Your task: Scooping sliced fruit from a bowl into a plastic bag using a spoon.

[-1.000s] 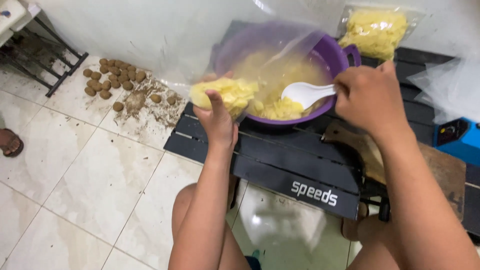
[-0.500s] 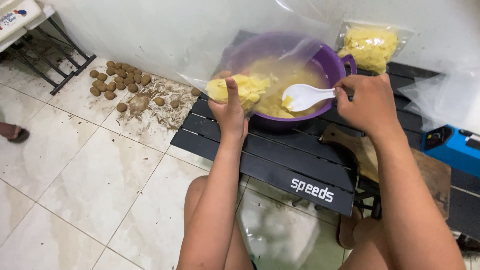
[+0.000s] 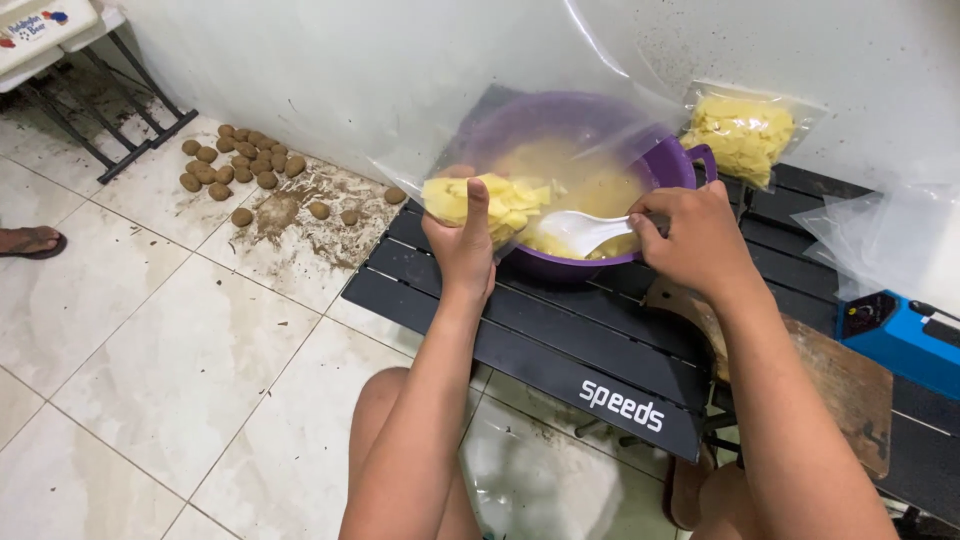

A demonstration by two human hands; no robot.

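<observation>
My left hand (image 3: 462, 240) grips the bottom of a clear plastic bag (image 3: 470, 120) that holds a clump of pale yellow cut pieces (image 3: 495, 198), thumb pressed up against it. The bag stands open over a purple bowl (image 3: 672, 160) on a low black slatted table (image 3: 540, 330). My right hand (image 3: 700, 240) holds the handle of a white spoon (image 3: 580, 232) whose scoop lies in the yellow pieces inside the bowl.
A sealed bag of yellow pieces (image 3: 742, 135) lies behind the bowl. Several brown round lumps (image 3: 240, 165) sit on the dirty tiled floor at left. A blue device (image 3: 900, 340) and wooden board (image 3: 830, 380) are at right. Someone's sandalled foot (image 3: 30, 242) shows at far left.
The spoon has lowered into the bowl. My left hand keeps holding the bag; the view has shifted slightly.
</observation>
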